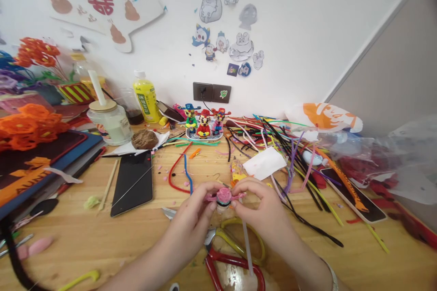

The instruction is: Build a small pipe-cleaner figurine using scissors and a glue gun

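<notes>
A small pink figure head (224, 196) with a dark band and pink side pieces is held between both hands over the wooden table. My left hand (201, 209) pinches its left side with thumb and fingers. On the other side, my right hand (257, 200) has its thumb and fingertips closed on the right pink piece. Beneath the hands lie scissors with red handles (218, 257) and a yellow-handled tool (261, 236). A pale stick (246, 248) slants down below my right hand.
Three colourful figures (204, 123) stand on a small tray at the back. Pipe cleaners (292, 159) pile up to the right, near a phone (358, 198). A black tablet (133, 184), a glass jar (111, 122) and a yellow bottle (146, 100) are at the left.
</notes>
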Demonstrator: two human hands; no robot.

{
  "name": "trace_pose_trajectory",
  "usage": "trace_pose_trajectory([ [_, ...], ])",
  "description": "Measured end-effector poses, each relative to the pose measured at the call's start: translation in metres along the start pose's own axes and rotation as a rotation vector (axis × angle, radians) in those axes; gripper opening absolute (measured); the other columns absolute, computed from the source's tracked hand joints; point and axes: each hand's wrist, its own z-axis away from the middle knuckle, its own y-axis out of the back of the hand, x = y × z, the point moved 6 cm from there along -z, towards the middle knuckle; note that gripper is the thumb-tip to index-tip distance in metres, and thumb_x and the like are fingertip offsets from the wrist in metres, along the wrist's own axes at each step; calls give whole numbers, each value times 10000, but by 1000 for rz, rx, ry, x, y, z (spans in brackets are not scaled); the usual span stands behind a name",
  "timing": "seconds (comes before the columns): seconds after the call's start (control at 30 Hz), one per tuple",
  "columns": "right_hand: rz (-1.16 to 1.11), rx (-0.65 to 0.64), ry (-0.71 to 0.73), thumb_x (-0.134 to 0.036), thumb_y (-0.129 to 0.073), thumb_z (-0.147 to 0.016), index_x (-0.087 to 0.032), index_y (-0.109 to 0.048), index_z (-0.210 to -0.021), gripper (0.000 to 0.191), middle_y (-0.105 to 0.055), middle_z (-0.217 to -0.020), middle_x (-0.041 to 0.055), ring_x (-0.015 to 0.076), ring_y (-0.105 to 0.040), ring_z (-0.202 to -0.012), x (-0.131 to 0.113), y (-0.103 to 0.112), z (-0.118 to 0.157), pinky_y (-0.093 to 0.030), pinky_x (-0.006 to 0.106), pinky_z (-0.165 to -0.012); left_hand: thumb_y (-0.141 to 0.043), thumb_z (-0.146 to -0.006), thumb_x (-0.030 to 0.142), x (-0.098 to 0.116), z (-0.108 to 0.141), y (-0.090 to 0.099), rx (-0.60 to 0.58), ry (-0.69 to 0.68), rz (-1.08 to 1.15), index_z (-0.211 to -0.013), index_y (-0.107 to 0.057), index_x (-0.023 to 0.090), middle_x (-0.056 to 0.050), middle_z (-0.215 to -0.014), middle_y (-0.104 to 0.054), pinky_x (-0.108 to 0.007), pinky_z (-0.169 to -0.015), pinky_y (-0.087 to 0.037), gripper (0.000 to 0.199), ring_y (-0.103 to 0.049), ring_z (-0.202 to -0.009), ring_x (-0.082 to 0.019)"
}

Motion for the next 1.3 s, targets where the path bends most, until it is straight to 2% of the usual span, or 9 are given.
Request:
trace_pose_trajectory([
  [0.1, -22, -16, -26, -89, -568, -637, -172, -613, -707, 117, -625, -730, 19, 163, -565, -721, 3, 0, -1, -441, 291, -692, -462, -781, 201, -2, -2, -1, -19, 12, 42, -954, -539, 210, -66, -974, -608, -300, -816, -412, 190, -546, -935, -200],
  [0.27, -142, -22, -120, -145, -564, -664, -162, -631, -745, 106, -641, -764, 35, 175, -577, -750, 11, 3, -3, -446, 312, -714, -498, -745, 211, -8, -8, 0, -7, 124, 223, -939, -489, 185, -60, -952, -578, -288, -766, -419, 196, -535, -922, -189],
  [0.43, -80, -5, -107, -149, -583, -652, -153, -631, -733, 94, -636, -745, 43, 179, -574, -728, 11, 2, -3, -443, 322, -710, -529, -727, 234, -7, -9, -4, -33, 167, 325, -933, -479, 180, -59, -931, -586, -295, -762, -412, 219, -532, -918, -193],
  [0.57, -48, -2, -71, -135, -595, -649, -155, -611, -680, 39, -639, -735, 42, 178, -575, -730, 9, 0, -4, -444, 310, -705, -549, -711, 240, -4, -8, -6, -35, 167, 334, -922, -490, 179, -52, -902, -603, -309, -793, -399, 227, -537, -906, -195],
  [0.83, -48, -77, -47, -128, -604, -674, -161, -646, -698, 58, -646, -756, 39, 167, -579, -749, 5, 1, -5, -437, 290, -726, -554, -702, 253, -11, -8, -7, -32, 180, 342, -930, -486, 177, -57, -910, -605, -322, -787, -403, 250, -537, -901, -206],
  [1.1, -50, -103, -57, -149, -629, -680, -176, -667, -742, 78, -647, -792, 36, 173, -574, -783, 7, 1, -5, -429, 299, -752, -534, -717, 241, -10, -9, -6, -39, 167, 324, -923, -480, 182, -58, -926, -600, -314, -780, -405, 220, -533, -934, -208],
  [1.3, -64, -95, -97, -128, -615, -672, -166, -657, -705, 65, -654, -759, 35, 173, -585, -757, 8, 0, -5, -441, 294, -730, -500, -730, 190, -6, -8, -7, -36, 117, 245, -904, -496, 181, -54, -932, -597, -309, -810, -402, 174, -535, -904, -186],
])
